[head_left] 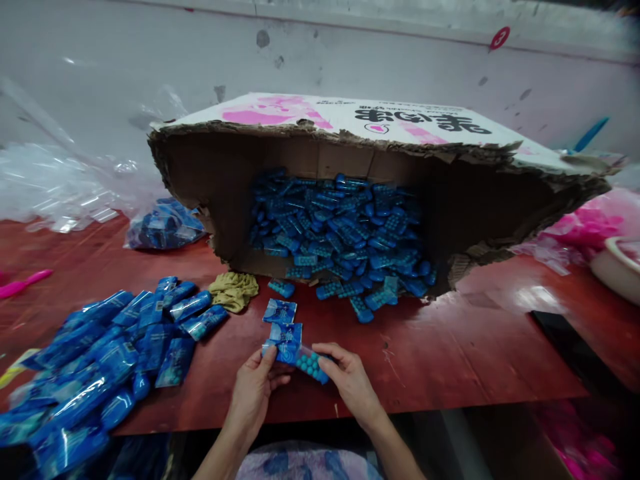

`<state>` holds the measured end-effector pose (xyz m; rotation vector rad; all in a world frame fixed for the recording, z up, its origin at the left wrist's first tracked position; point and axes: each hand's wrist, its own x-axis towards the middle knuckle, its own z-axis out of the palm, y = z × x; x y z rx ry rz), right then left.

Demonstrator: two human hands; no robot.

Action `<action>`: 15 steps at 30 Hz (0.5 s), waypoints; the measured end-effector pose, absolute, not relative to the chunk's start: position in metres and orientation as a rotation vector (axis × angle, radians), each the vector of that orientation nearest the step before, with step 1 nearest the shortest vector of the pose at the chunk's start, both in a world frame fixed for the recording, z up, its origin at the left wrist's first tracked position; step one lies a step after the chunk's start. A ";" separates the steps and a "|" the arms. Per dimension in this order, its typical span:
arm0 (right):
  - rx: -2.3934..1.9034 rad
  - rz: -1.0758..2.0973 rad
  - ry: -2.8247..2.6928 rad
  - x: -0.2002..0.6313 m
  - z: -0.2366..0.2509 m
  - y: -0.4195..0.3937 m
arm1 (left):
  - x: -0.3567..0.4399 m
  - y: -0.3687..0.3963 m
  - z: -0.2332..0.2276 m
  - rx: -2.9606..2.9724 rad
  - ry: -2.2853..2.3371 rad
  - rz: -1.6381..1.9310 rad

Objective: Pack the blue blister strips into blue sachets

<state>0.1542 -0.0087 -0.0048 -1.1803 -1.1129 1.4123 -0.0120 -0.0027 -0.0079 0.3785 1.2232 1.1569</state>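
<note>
Left hand and right hand both pinch one clear packet of blue pieces at the table's near edge. Finished packets heap left; the torn box looks still loaded.

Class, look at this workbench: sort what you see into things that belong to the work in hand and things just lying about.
In use:
left hand and right hand, together holding a small blue packet
torn cardboard box of blue pieces
pile of filled packets

Lying about:
yellow cloth
pink comb
clear plastic bags
</note>
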 end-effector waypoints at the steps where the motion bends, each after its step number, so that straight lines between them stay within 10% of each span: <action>1: -1.183 1.397 -1.128 0.155 -0.004 -0.009 | -0.012 -0.003 -0.008 0.383 1.217 1.154; 15: -1.127 1.238 -1.420 0.158 -0.003 -0.009 | -0.015 -0.002 -0.007 0.406 1.225 1.146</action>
